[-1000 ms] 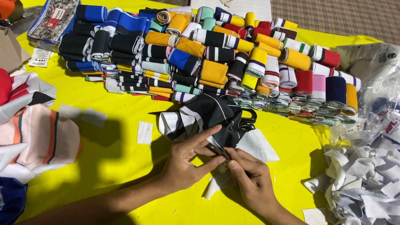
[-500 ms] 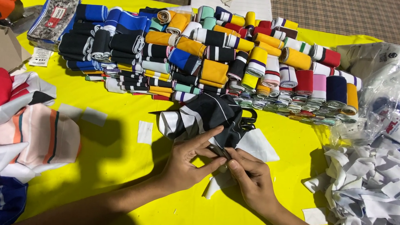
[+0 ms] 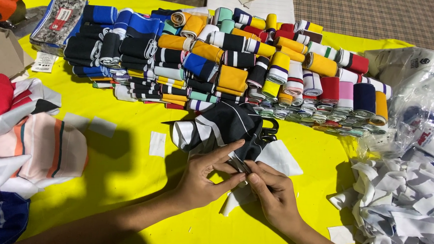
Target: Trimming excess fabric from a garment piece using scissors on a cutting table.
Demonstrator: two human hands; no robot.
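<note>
Pinching the black-and-white striped fabric (image 3: 221,127), left hand (image 3: 201,178) and right hand (image 3: 272,194) fingers closed on its edge.

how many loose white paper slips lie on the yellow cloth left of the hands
3: one slip nearest the left hand, one further left, one beside the folded striped garments. More may be hidden under fabric.
</note>
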